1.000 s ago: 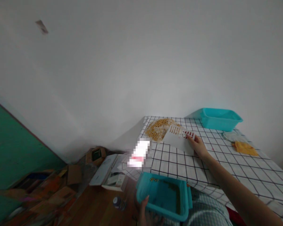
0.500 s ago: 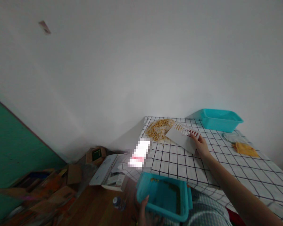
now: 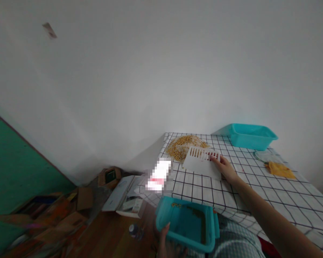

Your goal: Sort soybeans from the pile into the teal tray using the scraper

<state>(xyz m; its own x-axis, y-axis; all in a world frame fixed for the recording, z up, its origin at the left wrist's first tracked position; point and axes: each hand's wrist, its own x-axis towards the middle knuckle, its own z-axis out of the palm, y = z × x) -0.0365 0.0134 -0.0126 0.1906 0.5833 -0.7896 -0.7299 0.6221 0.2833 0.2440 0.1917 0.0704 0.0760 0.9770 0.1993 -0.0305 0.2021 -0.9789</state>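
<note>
My right hand (image 3: 224,167) is closed on the slotted end of a white slotted plastic board (image 3: 200,165), held tilted over the checked tablecloth. The board's far edge overlaps the near side of a spread of yellow beans (image 3: 181,147), probably soybeans, mixed with paler bits. Below the table edge, my left hand (image 3: 164,234) grips the near left rim of a teal plastic basin (image 3: 187,224), thumb over the rim and other fingers mostly hidden. A few beans lie in the basin's far left corner, with a darker strip of something along its right side.
Another teal basin (image 3: 251,138) stands on the table against the wall. Near it lie a clear plastic bag (image 3: 266,156) and a yellow cloth (image 3: 280,170). A bright pixelated phone-like shape (image 3: 159,175) is at the table's left edge. Cardboard boxes (image 3: 84,198) and a bottle (image 3: 134,230) are on the floor.
My right hand has swung the white slotted board toward me and left, turning it so its slots face the wall. More beans show behind it. The left hand and basin stay put.
</note>
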